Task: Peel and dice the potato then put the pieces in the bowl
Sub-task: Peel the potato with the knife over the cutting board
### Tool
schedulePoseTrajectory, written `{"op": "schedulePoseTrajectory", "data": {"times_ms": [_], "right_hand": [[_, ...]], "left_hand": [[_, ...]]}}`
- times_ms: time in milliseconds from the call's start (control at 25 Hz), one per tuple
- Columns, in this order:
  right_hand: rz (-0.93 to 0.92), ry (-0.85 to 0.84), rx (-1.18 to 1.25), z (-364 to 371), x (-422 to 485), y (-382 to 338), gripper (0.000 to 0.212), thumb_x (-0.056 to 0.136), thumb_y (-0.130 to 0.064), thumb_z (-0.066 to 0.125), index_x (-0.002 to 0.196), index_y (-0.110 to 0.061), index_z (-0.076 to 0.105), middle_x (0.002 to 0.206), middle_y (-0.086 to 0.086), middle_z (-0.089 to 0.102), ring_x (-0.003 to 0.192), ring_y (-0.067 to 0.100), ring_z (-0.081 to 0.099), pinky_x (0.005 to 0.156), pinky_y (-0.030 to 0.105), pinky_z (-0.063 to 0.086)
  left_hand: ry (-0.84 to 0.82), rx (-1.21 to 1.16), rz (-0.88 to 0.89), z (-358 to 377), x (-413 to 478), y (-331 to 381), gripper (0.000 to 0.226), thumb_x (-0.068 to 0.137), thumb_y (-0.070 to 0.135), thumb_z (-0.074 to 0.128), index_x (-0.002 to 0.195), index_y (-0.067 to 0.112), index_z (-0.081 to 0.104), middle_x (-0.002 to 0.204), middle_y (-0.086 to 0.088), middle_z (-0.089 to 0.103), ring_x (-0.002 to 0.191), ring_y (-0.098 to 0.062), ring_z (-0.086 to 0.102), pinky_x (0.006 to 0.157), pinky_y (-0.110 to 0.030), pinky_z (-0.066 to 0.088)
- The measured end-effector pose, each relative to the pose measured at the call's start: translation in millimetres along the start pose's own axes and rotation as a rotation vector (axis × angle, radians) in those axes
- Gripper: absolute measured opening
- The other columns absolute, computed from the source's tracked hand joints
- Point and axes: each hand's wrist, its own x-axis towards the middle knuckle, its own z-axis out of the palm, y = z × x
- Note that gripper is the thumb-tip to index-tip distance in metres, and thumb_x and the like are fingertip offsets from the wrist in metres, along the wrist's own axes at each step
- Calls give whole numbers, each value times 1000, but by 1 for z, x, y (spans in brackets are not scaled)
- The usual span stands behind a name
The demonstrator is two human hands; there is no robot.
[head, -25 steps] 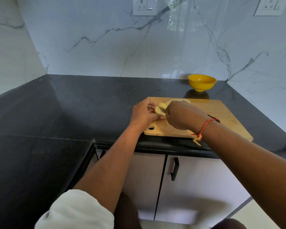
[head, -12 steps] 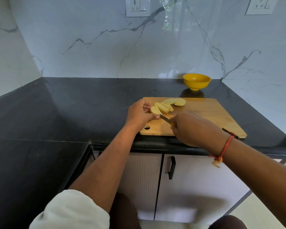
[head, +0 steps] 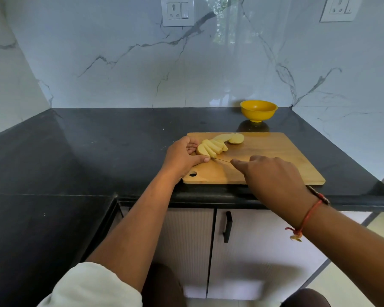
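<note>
I log potato (head: 211, 148) peeled, sliced, undiced: left grip (head: 182, 156) holds it, right grip (head: 273, 176) clasps knife (head: 222, 160), bowl (head: 259, 110) looks empty.

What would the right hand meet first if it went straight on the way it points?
Likely the thumb of the left hand, just past the knife in the right hand, beside the potato slices; depth is unclear.

You had bare wood on the right half of the board (head: 286, 158), an open lane back to the bowl (head: 259, 110) by the wall. On the left, your left hand (head: 182, 158) held the potato slices (head: 211, 148), and the knife (head: 222, 160) in your right hand (head: 273, 176) barred their near side. Left of the board, the counter (head: 98, 140) lay open.
</note>
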Motion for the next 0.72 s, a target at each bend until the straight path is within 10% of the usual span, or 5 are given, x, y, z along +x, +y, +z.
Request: {"op": "schedulePoseTrajectory", "data": {"times_ms": [280,720], "right_hand": [[44,170,228,10,19,10,37,105,-33,37,139,-42,49,91,-1,60,75,16,58,65,33,56],[56,226,350,-19,47,-16,32,103,-28,43,125,-27,66,89,2,65,77,18,57,66,31,51]], "left_hand": [[2,-11,-9,0,-2,0,56,70,21,90,119,19,62,115,9,65,106,-4,62,92,-19,51],[48,10,-2,1,-8,3,55,70,24,90,118,19,62,110,9,65,101,-5,62,87,-15,52]]}}
